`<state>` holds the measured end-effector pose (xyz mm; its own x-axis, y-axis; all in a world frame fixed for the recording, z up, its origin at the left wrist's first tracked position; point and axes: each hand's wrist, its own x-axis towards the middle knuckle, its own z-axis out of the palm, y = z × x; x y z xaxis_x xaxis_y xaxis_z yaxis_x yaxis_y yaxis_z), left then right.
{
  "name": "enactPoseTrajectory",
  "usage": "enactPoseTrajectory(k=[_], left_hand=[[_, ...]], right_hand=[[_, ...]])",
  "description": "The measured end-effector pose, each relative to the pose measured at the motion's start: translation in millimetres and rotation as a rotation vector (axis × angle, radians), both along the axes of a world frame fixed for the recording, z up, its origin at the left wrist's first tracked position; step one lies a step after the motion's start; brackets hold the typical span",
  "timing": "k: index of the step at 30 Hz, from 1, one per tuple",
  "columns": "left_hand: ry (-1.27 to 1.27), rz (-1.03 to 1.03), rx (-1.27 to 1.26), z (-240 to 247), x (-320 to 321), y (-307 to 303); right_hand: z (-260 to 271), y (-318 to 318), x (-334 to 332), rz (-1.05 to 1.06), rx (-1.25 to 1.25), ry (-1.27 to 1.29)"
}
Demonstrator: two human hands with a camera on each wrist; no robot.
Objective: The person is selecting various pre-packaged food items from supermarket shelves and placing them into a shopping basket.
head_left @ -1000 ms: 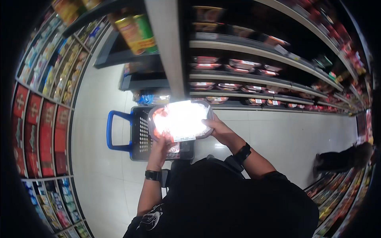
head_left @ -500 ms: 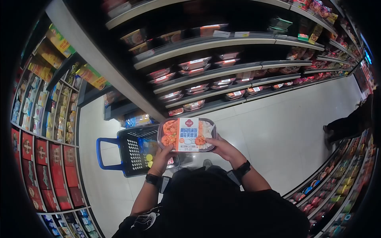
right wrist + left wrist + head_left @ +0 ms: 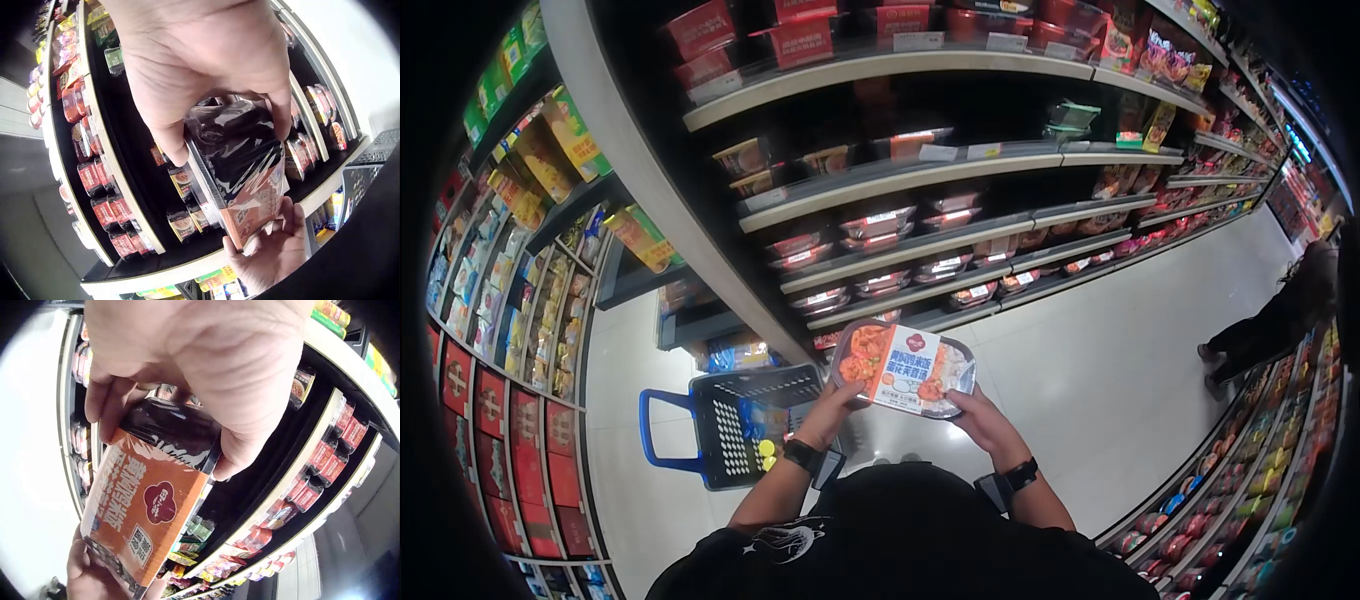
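Head view: your left hand [image 3: 837,402] and right hand [image 3: 982,420] each grip one end of the sealed meal tray [image 3: 905,368]; the basket [image 3: 722,440] stands on the floor [image 3: 1100,385] just beside you.

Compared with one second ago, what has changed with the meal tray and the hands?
The meal tray moved from above the basket toward the shelves; its label now shows without glare. The left hand and right hand still hold its ends. The basket stays on the floor.
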<state>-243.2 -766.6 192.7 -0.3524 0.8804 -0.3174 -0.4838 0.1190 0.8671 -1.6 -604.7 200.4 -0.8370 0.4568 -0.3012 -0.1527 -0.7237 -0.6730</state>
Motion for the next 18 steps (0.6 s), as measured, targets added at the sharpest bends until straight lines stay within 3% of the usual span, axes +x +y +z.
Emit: enactPoseTrajectory(k=[5,9,12,18], left_hand=[[-0.05,-0.123,-0.04,-6,-17,11],[0.035,-0.309,-0.009,-10,-21,19],[0.065,-0.329,0.137,-1,-15,17],[0.132,-0.34,0.125,-12,-27,33]], right_hand=[[14,-7,4,-0.082,0.099,-0.017],[23,-9,13,-0.107,0.208,-0.206],[22,-15,12,-0.124,0.197,-0.222],[8,2,-2,-0.136,0.144,-0.209]])
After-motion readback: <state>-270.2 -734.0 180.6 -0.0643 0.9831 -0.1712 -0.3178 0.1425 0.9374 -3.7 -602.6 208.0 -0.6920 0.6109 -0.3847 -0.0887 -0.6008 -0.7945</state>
